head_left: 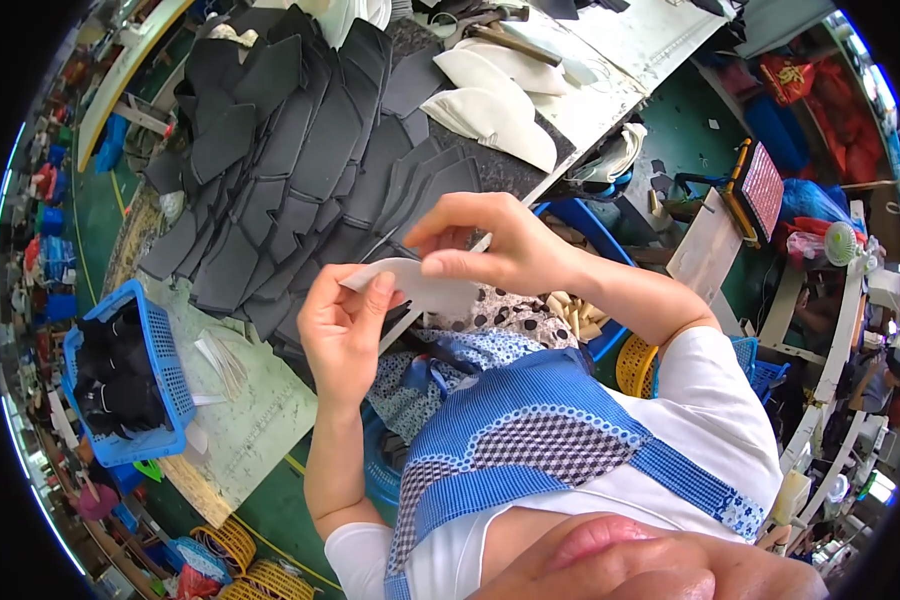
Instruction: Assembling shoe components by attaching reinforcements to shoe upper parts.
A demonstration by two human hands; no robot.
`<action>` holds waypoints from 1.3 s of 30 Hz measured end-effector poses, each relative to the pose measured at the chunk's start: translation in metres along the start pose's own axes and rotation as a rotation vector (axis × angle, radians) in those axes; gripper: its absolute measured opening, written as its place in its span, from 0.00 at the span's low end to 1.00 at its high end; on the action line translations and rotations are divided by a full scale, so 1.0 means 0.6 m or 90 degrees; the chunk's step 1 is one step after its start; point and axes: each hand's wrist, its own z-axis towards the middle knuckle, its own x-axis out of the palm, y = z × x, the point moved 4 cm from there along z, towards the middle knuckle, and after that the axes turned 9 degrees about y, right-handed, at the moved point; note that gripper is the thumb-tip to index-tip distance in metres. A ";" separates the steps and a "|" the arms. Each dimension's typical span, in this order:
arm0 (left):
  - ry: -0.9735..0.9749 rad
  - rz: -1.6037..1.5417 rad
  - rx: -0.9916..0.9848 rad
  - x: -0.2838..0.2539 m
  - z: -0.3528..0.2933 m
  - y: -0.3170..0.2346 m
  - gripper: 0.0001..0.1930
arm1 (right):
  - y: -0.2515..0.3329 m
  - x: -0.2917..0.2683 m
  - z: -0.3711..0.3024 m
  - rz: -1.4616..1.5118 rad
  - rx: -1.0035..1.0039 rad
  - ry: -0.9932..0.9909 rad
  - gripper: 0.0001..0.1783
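Held up in front of my chest is a pale, thin, curved cut piece, light grey to white, like sheet material. My left hand pinches its left end, thumb on the near face and fingers behind. Over its top edge bends my right hand, its thumb tip at the edge and its curled fingers apart from the thumb. Whether the right fingertips touch the piece is hard to tell. Beyond both hands, a large heap of dark grey cut pieces covers the worktable. White curved pieces lie stacked at its far right.
At left stands a blue basket filled with black items. A hammer-like tool lies at the back. On the right are a blue bin, a yellow basket and a small fan. Dotted cloth covers my lap.
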 end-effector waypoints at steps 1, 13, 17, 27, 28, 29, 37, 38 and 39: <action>-0.008 -0.022 -0.003 0.005 -0.002 0.007 0.07 | -0.009 0.008 0.003 0.150 0.067 0.044 0.13; 0.316 -0.209 -0.129 0.000 -0.010 0.000 0.15 | 0.039 0.037 0.021 0.397 0.188 0.430 0.09; 0.239 0.072 0.179 0.004 -0.001 -0.021 0.23 | 0.023 0.052 0.016 0.563 0.185 0.392 0.13; 0.264 0.647 0.581 0.033 -0.117 -0.051 0.09 | -0.160 -0.012 -0.139 0.638 0.522 -0.480 0.06; 0.271 0.522 0.434 0.023 -0.129 -0.043 0.11 | -0.219 -0.032 -0.202 0.553 0.477 -0.367 0.08; 0.268 0.398 0.288 0.010 -0.140 -0.027 0.14 | -0.244 -0.058 -0.261 0.353 0.546 -0.177 0.11; 0.036 -0.214 -0.225 -0.030 -0.162 0.088 0.19 | -0.048 0.002 -0.126 0.275 0.229 0.116 0.29; 0.041 -0.231 -0.202 -0.028 -0.147 0.088 0.19 | -0.027 0.019 -0.088 0.162 0.074 0.207 0.25; 0.048 -0.246 -0.178 -0.031 -0.130 0.086 0.19 | -0.026 0.026 -0.061 0.164 0.072 0.210 0.25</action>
